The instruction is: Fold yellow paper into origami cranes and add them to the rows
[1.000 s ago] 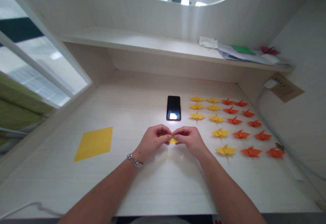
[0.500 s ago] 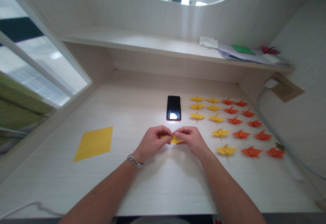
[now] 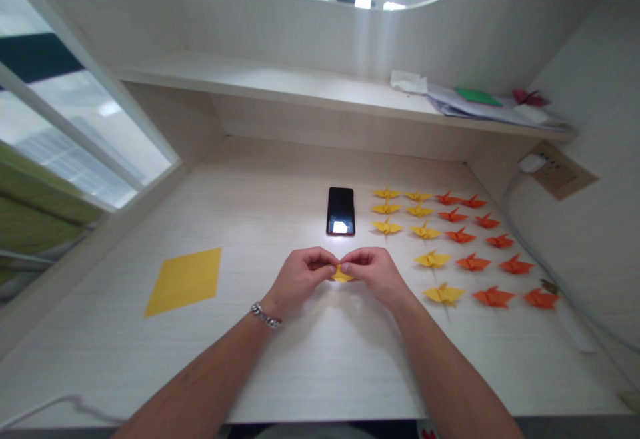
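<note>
Between my fingertips is a small folded piece of yellow origami paper point(image 3: 342, 274), largely covered by both hands. My left hand point(image 3: 306, 272), with a chain bracelet at its wrist, pinches it from the left. From the other side my right hand point(image 3: 373, 271) pinches it too, thumb and fingertips meeting near the left ones. The exact folded shape is hidden. To the right stand rows of folded paper cranes, yellow ones point(image 3: 433, 260) nearer my hand and orange ones point(image 3: 473, 263) farther right. A flat yellow paper sheet point(image 3: 186, 281) lies left of my hands.
A black phone point(image 3: 341, 212) lies just beyond my hands. Along the right wall a cable point(image 3: 530, 252) runs from a plug in the socket plate point(image 3: 567, 176). Overhead, a shelf point(image 3: 300, 89) holds papers point(image 3: 480, 106). Another white cable point(image 3: 50, 402) lies at the front left.
My hands stay in nearly the same place, fingertips still together. Less of the yellow paper shows beside my left thumb now. The cranes, sheet and phone have not moved.
</note>
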A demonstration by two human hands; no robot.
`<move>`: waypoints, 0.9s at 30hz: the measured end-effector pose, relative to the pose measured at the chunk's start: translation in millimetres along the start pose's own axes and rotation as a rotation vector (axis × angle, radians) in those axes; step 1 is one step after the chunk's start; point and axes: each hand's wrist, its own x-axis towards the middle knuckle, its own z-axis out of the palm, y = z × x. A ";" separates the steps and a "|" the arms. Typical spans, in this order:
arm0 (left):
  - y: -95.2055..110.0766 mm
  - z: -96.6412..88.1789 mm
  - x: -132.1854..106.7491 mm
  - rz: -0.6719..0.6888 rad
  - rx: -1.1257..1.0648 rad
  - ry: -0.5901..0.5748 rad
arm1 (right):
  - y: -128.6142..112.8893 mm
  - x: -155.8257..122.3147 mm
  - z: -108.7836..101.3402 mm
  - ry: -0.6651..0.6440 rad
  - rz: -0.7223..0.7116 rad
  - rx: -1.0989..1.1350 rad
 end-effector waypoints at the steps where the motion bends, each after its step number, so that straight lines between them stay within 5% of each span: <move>1: 1.0 0.0 0.0 -0.008 -0.007 0.002 | -0.1 -0.1 -0.1 0.001 -0.002 -0.003; 27: -5.3 3.2 2.6 -0.053 -0.145 0.071 | 4.1 1.6 -1.7 -0.051 0.012 0.078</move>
